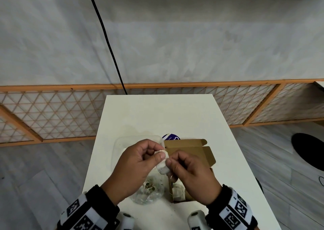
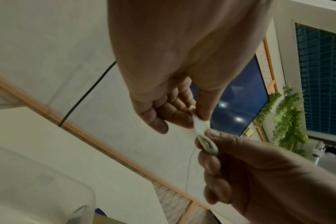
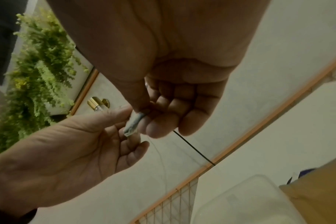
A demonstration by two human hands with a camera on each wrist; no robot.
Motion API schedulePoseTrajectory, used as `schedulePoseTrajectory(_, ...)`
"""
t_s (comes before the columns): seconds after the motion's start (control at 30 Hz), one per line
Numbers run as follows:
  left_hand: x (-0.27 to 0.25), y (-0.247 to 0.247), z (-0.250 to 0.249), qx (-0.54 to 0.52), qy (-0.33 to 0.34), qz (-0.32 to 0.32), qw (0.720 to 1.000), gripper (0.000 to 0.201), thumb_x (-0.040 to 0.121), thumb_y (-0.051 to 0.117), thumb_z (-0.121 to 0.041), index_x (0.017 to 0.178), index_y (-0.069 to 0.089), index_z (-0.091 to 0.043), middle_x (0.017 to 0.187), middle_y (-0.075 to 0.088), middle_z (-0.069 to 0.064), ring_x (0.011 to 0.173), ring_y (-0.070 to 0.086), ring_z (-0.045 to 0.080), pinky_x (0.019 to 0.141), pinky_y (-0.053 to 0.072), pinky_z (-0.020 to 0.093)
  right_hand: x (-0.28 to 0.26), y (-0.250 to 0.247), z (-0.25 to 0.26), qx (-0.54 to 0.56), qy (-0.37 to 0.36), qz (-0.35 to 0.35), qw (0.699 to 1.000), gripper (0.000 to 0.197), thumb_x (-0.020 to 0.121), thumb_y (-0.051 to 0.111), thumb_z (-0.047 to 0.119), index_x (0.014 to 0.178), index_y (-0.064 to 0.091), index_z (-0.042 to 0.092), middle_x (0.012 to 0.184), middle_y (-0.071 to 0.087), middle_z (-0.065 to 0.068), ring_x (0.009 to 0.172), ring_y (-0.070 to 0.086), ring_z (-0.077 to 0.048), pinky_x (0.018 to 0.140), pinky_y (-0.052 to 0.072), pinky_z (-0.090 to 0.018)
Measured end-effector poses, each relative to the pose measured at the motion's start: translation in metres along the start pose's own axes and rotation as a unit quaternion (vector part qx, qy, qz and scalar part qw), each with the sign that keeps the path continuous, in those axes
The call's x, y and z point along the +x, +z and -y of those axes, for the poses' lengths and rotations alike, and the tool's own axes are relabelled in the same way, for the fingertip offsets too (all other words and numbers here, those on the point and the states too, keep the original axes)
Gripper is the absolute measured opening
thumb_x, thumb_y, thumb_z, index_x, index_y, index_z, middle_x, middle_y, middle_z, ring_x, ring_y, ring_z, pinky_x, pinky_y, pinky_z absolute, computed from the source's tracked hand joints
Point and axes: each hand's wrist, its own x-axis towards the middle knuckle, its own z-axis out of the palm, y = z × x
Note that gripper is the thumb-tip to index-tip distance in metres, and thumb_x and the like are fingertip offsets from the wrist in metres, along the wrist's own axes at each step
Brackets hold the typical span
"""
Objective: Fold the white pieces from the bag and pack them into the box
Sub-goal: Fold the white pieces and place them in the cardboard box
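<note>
A small white piece is held above the table between both hands. My left hand pinches its upper end with thumb and fingers. My right hand pinches its lower end. In the left wrist view the white piece looks creased between the left hand and the right hand, and a thin thread hangs from it. The right wrist view shows the piece pinched by the right hand. The open cardboard box lies under my right hand with white pieces inside. A clear bag lies beneath my left hand.
A clear plastic tub sits on the white table behind my left hand. A purple round object lies behind the box. A black cable runs down the wall beyond the table's far edge.
</note>
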Motion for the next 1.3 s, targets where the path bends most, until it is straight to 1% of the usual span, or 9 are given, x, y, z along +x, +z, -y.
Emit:
schedulePoseTrajectory(0.13, -0.001, 0.0, 0.003, 0.042, 0.016, 0.006, 0.999, 0.007, 0.091, 0.078, -0.023, 0.091, 0.076, -0.03, 0.086, 0.075, -0.001, 0.081, 0.065, 0.028, 0.076, 0.054, 0.033, -0.004, -0.003, 0.002, -0.108, -0.047, -0.006, 0.993, 0.018, 0.105, 0.056, 0.029, 0.089, 0.065, 0.03, 0.086, 0.073, 0.012, 0.079, 0.068, -0.011, 0.073, 0.054, -0.03)
schedulePoseTrajectory(0.27, -0.002, -0.002, 0.005, 0.079, 0.02, -0.027, 0.996, 0.009, 0.091, 0.077, -0.023, 0.09, 0.075, -0.031, 0.087, 0.075, -0.01, 0.075, 0.067, 0.01, 0.074, 0.053, 0.023, -0.004, -0.012, 0.006, -0.175, -0.062, -0.038, 0.982, 0.019, 0.104, 0.056, 0.028, 0.086, 0.058, 0.034, 0.072, 0.061, 0.019, 0.067, 0.059, -0.007, 0.06, 0.042, -0.018)
schedulePoseTrajectory(0.5, -0.003, -0.001, 0.003, 0.06, 0.02, -0.016, 0.998, 0.006, 0.091, 0.079, -0.027, 0.088, 0.073, -0.026, 0.085, 0.072, 0.006, 0.079, 0.066, 0.03, 0.077, 0.055, 0.041, 0.008, -0.014, 0.006, -0.112, -0.058, -0.101, 0.987, 0.016, 0.105, 0.054, 0.023, 0.091, 0.061, 0.024, 0.069, 0.056, 0.013, 0.062, 0.051, -0.006, 0.059, 0.042, -0.02)
schedulePoseTrajectory(0.67, -0.004, 0.001, -0.004, 0.006, 0.019, 0.004, 1.0, 0.009, 0.092, 0.077, -0.029, 0.091, 0.074, -0.021, 0.083, 0.071, 0.013, 0.081, 0.063, 0.041, 0.076, 0.055, 0.047, 0.015, 0.0, 0.003, 0.086, 0.018, 0.052, 0.995, 0.036, 0.103, 0.051, 0.042, 0.133, 0.059, 0.024, 0.11, 0.07, -0.008, 0.07, 0.066, -0.014, 0.071, 0.057, -0.033)
schedulePoseTrajectory(0.77, -0.001, -0.002, -0.004, 0.005, 0.006, 0.0, 1.0, 0.005, 0.095, 0.075, -0.024, 0.09, 0.073, -0.022, 0.085, 0.074, 0.011, 0.083, 0.068, 0.038, 0.078, 0.058, 0.042, 0.013, 0.008, -0.005, 0.104, 0.049, 0.162, 0.98, 0.037, 0.105, 0.052, 0.037, 0.13, 0.058, 0.01, 0.101, 0.072, -0.014, 0.062, 0.061, -0.018, 0.062, 0.052, -0.032)
schedulePoseTrajectory(0.87, 0.001, -0.007, -0.001, 0.023, 0.002, -0.017, 1.0, 0.008, 0.094, 0.076, -0.028, 0.089, 0.072, -0.023, 0.085, 0.075, 0.007, 0.081, 0.071, 0.028, 0.08, 0.057, 0.04, 0.009, 0.013, -0.02, 0.115, 0.047, 0.127, 0.984, 0.035, 0.104, 0.058, 0.032, 0.115, 0.059, -0.001, 0.074, 0.058, -0.005, 0.059, 0.05, -0.022, 0.059, 0.044, -0.034)
schedulePoseTrajectory(1.03, 0.001, -0.02, -0.001, 0.02, 0.006, -0.04, 0.999, 0.013, 0.093, 0.075, -0.031, 0.09, 0.072, -0.019, 0.089, 0.074, 0.01, 0.087, 0.068, 0.032, 0.088, 0.056, 0.045, 0.011, 0.014, -0.038, 0.081, 0.054, 0.083, 0.992, 0.021, 0.104, 0.058, 0.027, 0.1, 0.065, 0.008, 0.07, 0.051, 0.005, 0.061, 0.046, -0.017, 0.062, 0.046, -0.037)
schedulePoseTrajectory(1.13, -0.001, -0.028, -0.001, -0.028, -0.008, -0.041, 0.999, 0.031, 0.086, 0.078, -0.048, 0.093, 0.072, -0.018, 0.097, 0.075, 0.011, 0.101, 0.069, 0.037, 0.1, 0.054, 0.055, 0.012, 0.017, -0.045, 0.104, 0.059, 0.079, 0.99, 0.023, 0.107, 0.052, 0.026, 0.103, 0.069, 0.01, 0.069, 0.047, -0.002, 0.058, 0.045, -0.016, 0.06, 0.045, -0.032)
schedulePoseTrajectory(1.3, -0.007, -0.038, -0.001, -0.069, -0.026, -0.054, 0.996, 0.043, 0.076, 0.075, -0.054, 0.095, 0.072, -0.016, 0.101, 0.075, 0.017, 0.107, 0.069, 0.04, 0.105, 0.052, 0.058, 0.02, 0.032, -0.067, 0.042, 0.087, 0.116, 0.989, 0.018, 0.104, 0.058, 0.026, 0.11, 0.074, 0.021, 0.087, 0.072, 0.001, 0.064, 0.062, -0.014, 0.065, 0.051, -0.022)
